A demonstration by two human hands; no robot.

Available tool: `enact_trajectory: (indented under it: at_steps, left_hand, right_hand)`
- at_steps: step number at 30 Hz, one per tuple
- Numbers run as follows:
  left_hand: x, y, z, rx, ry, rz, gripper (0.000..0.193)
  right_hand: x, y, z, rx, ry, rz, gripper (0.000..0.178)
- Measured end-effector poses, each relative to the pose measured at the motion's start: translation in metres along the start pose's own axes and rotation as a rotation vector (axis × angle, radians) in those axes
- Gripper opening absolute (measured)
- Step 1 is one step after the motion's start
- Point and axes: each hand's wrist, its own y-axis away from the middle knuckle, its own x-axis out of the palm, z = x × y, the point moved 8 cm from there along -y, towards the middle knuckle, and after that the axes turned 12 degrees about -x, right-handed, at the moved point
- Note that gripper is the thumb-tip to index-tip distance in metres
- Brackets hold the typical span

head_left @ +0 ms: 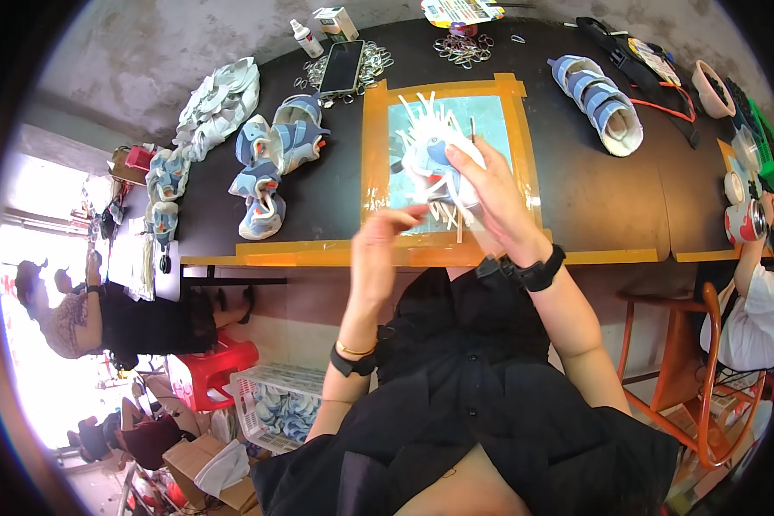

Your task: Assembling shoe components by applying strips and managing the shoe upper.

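Note:
My right hand (pixel 494 191) is closed on a small blue and white shoe upper (pixel 439 155), its thumb pressing on the blue part. A thin dark stick-like thing (pixel 472 129) pokes up beside the fingers; its kind is unclear. Several white laces or strips (pixel 415 123) fan out around and behind the upper, over a pale blue-green mat (pixel 490 107) edged with orange-brown tape. To the lower left, my left hand (pixel 380 245) is slightly blurred, fingers stretched toward the upper and apart from it, with nothing visible in them.
On the dark table, joined shoe uppers (pixel 275 159) and white pieces (pixel 224 99) lie left. Near the back are a phone (pixel 342 67), metal clips (pixel 463 52) and a white bottle (pixel 306 39). Another upper (pixel 598 103) lies right. Other people sit at both sides.

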Motion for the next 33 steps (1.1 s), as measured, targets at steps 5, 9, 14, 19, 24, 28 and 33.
enact_trajectory:
  at_steps: [5,9,14,19,24,28,33]
  left_hand:
    - [-0.037,-0.009,-0.040,-0.039,-0.247,-0.345,0.031]
    - [0.001,-0.025,-0.056,0.168,-0.385,-0.257,0.018]
    - [0.031,-0.036,-0.061,0.163,-0.499,-0.194,0.018]
    - [0.022,-0.049,-0.032,-0.117,-0.349,-0.181,0.018]
    - [0.025,-0.048,-0.027,-0.073,-0.074,-0.140,0.017]
    - [0.023,-0.049,-0.022,-0.072,-0.138,-0.123,0.016]
    - [0.024,-0.045,-0.016,-0.146,-0.129,-0.166,0.011]
  right_hand:
    - [-0.007,-0.016,0.028,-0.080,0.247,0.000,0.023]
    - [0.008,-0.014,0.030,-0.185,0.367,0.040,0.020]
    - [0.006,-0.010,0.034,-0.256,0.500,0.016,0.021]
    - [0.007,-0.008,0.032,-0.252,0.411,-0.004,0.020]
    - [0.008,-0.005,0.027,-0.256,0.317,-0.028,0.020]
    - [0.013,0.003,0.026,-0.254,0.292,-0.034,0.022]
    - [0.015,-0.001,0.022,-0.214,0.337,0.033,0.027]
